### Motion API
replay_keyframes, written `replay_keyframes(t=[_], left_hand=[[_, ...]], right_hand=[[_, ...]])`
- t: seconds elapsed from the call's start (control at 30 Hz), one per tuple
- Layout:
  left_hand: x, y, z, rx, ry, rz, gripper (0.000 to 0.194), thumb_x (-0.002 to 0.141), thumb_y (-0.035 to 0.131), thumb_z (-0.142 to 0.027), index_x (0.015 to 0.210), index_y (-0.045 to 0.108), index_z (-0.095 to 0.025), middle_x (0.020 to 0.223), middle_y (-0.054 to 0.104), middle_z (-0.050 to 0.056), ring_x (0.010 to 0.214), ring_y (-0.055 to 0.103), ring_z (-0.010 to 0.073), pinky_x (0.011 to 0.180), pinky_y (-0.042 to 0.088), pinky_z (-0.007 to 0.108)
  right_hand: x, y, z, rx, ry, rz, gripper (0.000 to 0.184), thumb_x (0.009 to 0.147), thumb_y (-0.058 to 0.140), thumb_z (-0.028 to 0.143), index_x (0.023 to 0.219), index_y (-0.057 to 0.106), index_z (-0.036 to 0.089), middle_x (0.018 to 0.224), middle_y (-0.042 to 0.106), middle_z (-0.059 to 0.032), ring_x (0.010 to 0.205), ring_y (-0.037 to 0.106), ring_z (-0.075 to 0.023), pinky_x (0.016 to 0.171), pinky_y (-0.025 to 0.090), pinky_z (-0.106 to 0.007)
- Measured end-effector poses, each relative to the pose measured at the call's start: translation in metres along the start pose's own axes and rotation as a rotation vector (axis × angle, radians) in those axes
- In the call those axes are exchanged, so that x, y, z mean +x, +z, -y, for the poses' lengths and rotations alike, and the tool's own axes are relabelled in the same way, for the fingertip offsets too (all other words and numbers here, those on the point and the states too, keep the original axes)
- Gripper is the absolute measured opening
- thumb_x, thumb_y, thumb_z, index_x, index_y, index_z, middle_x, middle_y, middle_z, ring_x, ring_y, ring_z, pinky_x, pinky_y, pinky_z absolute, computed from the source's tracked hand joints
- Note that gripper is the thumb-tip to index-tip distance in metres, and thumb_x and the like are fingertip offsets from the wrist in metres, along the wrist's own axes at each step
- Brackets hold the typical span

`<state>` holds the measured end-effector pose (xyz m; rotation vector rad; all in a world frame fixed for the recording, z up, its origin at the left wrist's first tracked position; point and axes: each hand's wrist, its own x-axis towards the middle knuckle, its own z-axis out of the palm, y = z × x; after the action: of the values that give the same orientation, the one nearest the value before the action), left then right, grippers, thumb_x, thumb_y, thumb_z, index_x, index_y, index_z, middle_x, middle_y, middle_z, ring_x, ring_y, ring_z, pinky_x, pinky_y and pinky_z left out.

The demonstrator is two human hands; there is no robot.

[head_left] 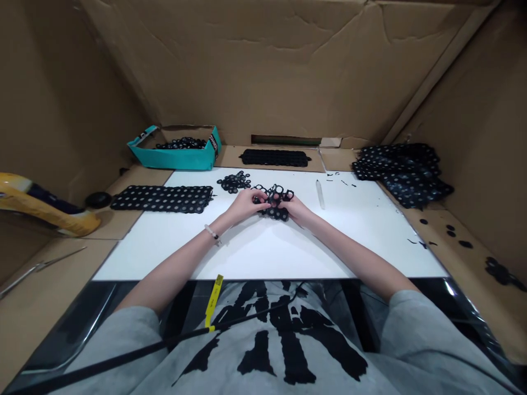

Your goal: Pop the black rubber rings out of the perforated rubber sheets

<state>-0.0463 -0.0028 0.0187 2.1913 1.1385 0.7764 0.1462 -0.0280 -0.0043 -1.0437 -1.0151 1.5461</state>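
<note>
Our left hand (246, 204) and right hand (297, 211) were close together, fingers pinching a crumpled black perforated rubber sheet (274, 202) between them, over the white counter (267, 253). Can't tell if the sheet touched the surface. Beaded bracelet (211, 233) on our left wrist. Just past the left hand sat a small heap of black rings (234, 182). Further left on the counter lay a flat black sheet with round holes (161, 198). To the right of the hands, a clear plastic rod (320, 194) lay on the counter, with small black scraps (341, 181) beyond it. Farther out: a teal cardboard tray (177, 159) holding black pieces (181, 144), a black strip (274, 158) straight ahead on brown cardboard (284, 82), and a big pile of perforated sheets (401, 174) at the far right corner.
</note>
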Motion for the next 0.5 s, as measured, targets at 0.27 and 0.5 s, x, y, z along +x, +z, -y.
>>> replay_keyframes(t=[0.27,0.5], left_hand=[[-0.001,0.011,0.008,-0.205,-0.136,-0.088,0.031,0.071,0.075,-0.042,0.090,0.076,-0.017,0.093,0.075,0.007,0.087,0.066,0.0225,0.079,0.050,0.032],[-0.003,0.021,0.009,-0.354,-0.196,0.039,0.032,0.069,0.075,-0.045,0.084,0.078,-0.017,0.086,0.076,0.006,0.079,0.065,0.0215,0.070,0.050,0.031]], right_hand=[[-0.012,0.008,0.006,-0.075,-0.036,0.065,0.026,0.062,0.076,0.033,0.083,0.069,0.018,0.088,0.074,-0.0040,0.091,0.066,-0.0207,0.085,0.051,-0.032],[-0.011,0.002,0.002,-0.268,-0.113,0.041,0.039,0.059,0.083,0.042,0.084,0.072,0.015,0.084,0.074,-0.0045,0.080,0.066,-0.0187,0.076,0.051,-0.030]])
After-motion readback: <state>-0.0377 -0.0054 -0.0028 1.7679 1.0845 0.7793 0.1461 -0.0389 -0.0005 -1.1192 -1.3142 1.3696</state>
